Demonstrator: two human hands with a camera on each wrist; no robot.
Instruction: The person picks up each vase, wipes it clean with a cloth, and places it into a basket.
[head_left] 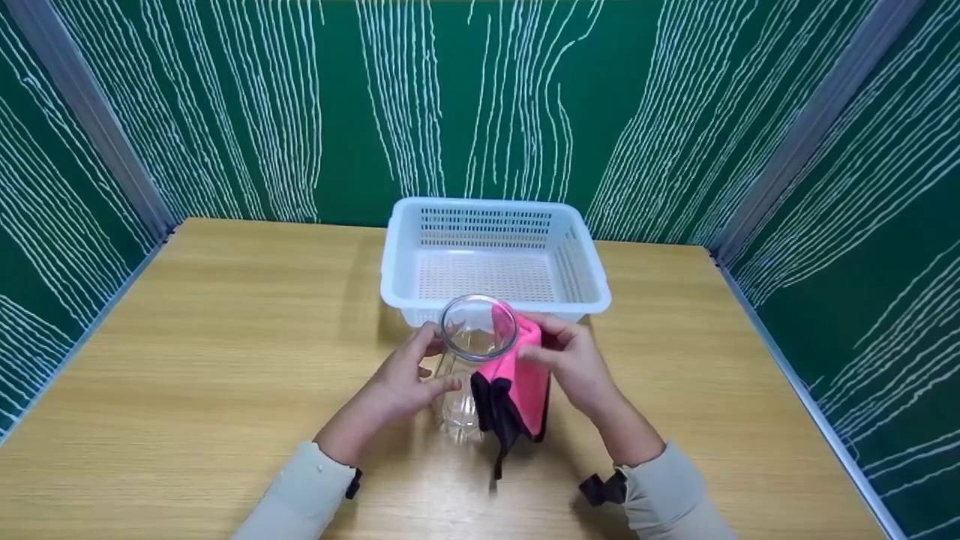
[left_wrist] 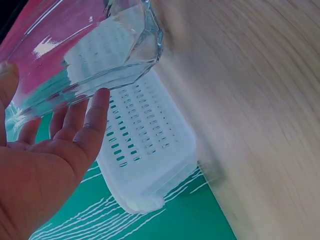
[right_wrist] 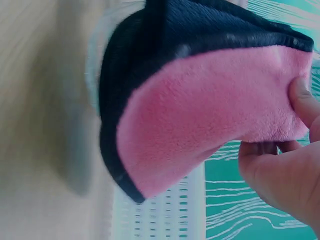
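A clear glass jar (head_left: 459, 409) with a round, wide mouth stands tilted over the table, held by my left hand (head_left: 397, 381). The thumb is on its near side and the other fingers curl behind it; the left wrist view shows its faceted base (left_wrist: 145, 45). Against the jar's right side hangs a pink cloth (head_left: 531, 394) with black edging. My right hand (head_left: 576, 364) pinches the cloth's upper part between thumb and fingers. In the right wrist view the cloth (right_wrist: 200, 100) droops in a fold, dark on its other face, and hides most of the jar.
Just beyond the hands sits a white plastic basket (head_left: 388, 262) with slotted walls, nothing visible inside it. The wooden table (head_left: 225, 360) reaches back to green panels (head_left: 345, 112) with white wavy lines, which also rise at both sides.
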